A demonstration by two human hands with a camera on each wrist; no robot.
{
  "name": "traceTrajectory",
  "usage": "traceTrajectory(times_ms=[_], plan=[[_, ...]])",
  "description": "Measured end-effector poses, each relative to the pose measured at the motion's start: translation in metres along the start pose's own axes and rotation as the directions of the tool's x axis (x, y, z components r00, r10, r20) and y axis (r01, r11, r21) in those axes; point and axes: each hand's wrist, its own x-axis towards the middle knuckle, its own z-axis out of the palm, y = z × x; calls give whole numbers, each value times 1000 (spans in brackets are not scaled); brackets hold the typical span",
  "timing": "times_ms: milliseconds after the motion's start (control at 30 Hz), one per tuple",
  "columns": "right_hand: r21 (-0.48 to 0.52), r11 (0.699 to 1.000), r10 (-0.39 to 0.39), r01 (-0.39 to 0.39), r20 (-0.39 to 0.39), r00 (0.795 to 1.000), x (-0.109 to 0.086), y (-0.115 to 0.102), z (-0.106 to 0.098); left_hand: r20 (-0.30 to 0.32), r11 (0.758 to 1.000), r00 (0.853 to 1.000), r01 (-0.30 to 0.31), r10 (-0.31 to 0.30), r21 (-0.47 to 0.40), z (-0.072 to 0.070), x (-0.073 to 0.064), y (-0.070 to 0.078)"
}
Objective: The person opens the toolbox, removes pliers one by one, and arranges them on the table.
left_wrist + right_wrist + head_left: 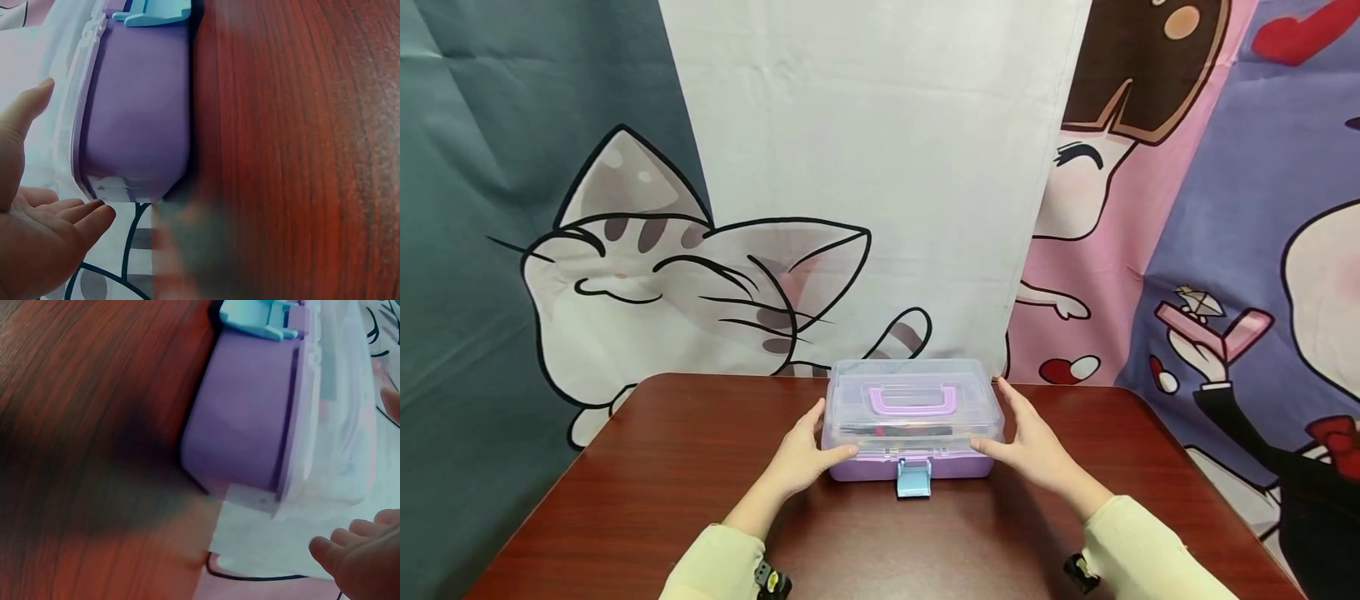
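Note:
A storage box with a clear lid, a purple base and a purple carrying handle stands on the table. Its light blue latch sticks out from the front, swung away from the lid. Through the lid show some items, too blurred to name. Beside the box's left end is my left hand, thumb toward the front corner and fingers extended along the side. My right hand mirrors it at the right end, fingers spread. In both wrist views the fingers look relaxed; whether they touch the box I cannot tell.
The box rests near the far edge of a dark red-brown wooden table with rounded corners. Behind it hangs a printed cloth with a cartoon cat and figures. Small black devices sit at both wrists.

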Motion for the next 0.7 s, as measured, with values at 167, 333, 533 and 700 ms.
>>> traceTrajectory(times_ms=[167, 333, 533, 700], plan=[[9, 997, 78, -79, 93, 993, -1, 11, 4, 4, 1000, 1000, -6, 6, -21, 2, 0, -1], [53, 995, 75, -83, 134, 988, -1, 17, 9, 6, 999, 1000, -6, 6, -42, 4, 0, 1], [51, 998, 29, -35, 125, 992, -1, 21, 10, 4, 1000, 1000, -11, 11, -16, 5, 1, 1], [53, 998, 14, -21, 120, 993, 0, 21, 10, 7, 1000, 1000, -21, 21, -8, 4, 0, 2]])
